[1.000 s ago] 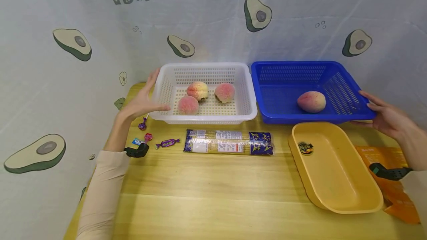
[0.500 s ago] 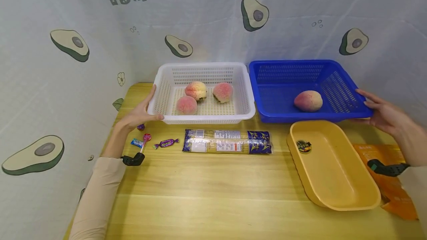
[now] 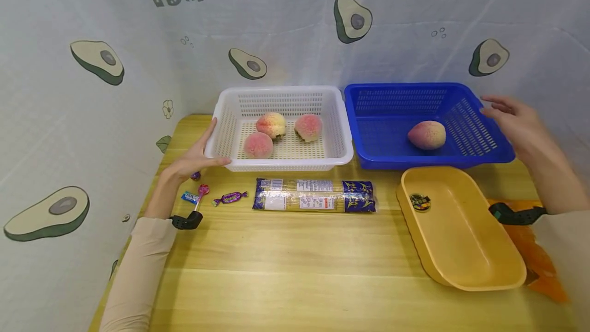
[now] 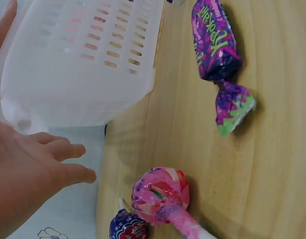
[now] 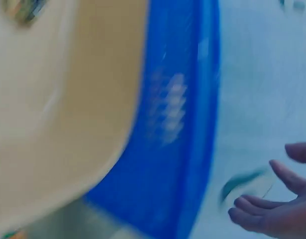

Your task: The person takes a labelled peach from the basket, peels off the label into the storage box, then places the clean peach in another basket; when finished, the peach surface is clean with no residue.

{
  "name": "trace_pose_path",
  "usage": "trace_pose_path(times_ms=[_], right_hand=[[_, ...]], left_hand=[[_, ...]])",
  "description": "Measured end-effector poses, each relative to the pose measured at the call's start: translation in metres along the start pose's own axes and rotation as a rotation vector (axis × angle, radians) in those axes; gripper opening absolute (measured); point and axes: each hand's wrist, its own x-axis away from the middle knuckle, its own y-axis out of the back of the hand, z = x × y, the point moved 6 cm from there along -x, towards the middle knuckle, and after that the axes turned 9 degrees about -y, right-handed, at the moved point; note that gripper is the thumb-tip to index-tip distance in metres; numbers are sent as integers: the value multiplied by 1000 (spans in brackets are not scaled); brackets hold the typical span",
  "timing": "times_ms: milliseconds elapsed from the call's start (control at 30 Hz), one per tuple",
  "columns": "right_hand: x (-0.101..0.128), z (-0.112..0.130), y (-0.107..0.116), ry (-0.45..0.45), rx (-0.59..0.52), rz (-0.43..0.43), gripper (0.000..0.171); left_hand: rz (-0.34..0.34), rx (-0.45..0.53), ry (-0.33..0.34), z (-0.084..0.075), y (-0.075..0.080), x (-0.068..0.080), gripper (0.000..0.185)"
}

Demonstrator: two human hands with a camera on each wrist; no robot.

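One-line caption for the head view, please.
Left hand rests on white basket with three peaches; right hand hovers over blue basket.

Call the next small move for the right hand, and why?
Probably reach down into the blue basket and close on the peach. The right hand hangs open above the basket's right rim, holding nothing, and that lone peach lies unobstructed just left of it. The left hand rests on the white basket, seemingly steadying it.

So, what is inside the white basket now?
The white basket holds three peaches, close together on its floor. The near wall hides the floor's front strip, and the peaches hide the floor under them.
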Motion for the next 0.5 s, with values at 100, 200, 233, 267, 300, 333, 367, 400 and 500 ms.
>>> trace_pose_path(times_ms=[100, 200, 233, 267, 300, 333, 367, 400, 500], right_hand=[[7, 44, -22, 119, -2, 35, 60], [14, 85, -51, 229, -28, 113, 62], [16, 98, -62, 264, -33, 143, 64], [19, 110, -74, 292, -36, 173, 66], [21, 122, -87, 320, -37, 207, 67], [23, 132, -101, 345, -34, 241, 69], [25, 142, -115, 366, -31, 274, 71], [26, 150, -128, 385, -30, 309, 73], [28, 169, -167, 430, -41, 411, 75]], left_hand=[[-6, 34, -4, 0, -1, 0, 116], [-16, 61, -9, 1, -2, -1, 116], [-19, 66, -12, 2, -3, -1, 116], [-21, 77, -15, 2, -3, -2, 116], [-23, 90, -20, 2, -4, -2, 116], [-25, 100, -23, 3, -4, -2, 116], [-29, 109, -25, 4, -4, -2, 115], [-29, 117, -28, 4, -5, -2, 115], [-28, 135, -38, 4, -6, -3, 114]])
